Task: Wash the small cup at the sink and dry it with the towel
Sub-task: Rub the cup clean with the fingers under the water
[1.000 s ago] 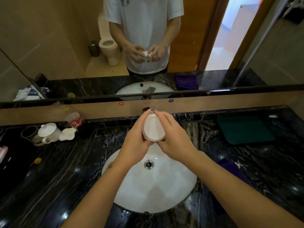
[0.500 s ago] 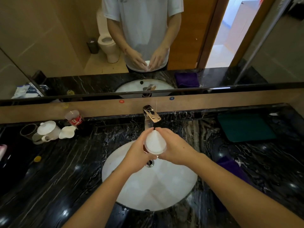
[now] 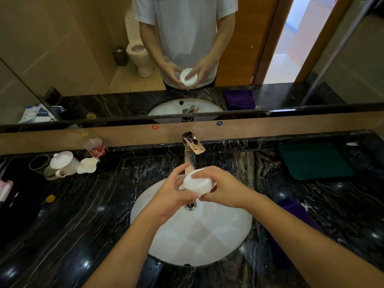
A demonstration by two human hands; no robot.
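The small white cup (image 3: 198, 182) is held over the white sink basin (image 3: 193, 235), just below the metal faucet (image 3: 192, 148). It lies tilted on its side, with its bottom turned toward me. My left hand (image 3: 172, 195) grips it from the left and underneath. My right hand (image 3: 220, 187) grips it from the right, fingers curled over its top. A purple towel (image 3: 295, 213) lies on the counter right of the basin, partly hidden by my right forearm.
Black marble counter (image 3: 72, 221) surrounds the basin. At back left stand a white lidded mug (image 3: 62, 163), a glass (image 3: 38, 165) and a plastic cup with red label (image 3: 95, 147). A dark green mat (image 3: 315, 160) lies back right. A mirror runs above.
Both hands have lowered the cup from in front of the faucet to over the basin and turned it onto its side. The view has shifted a little, showing the whole faucet.
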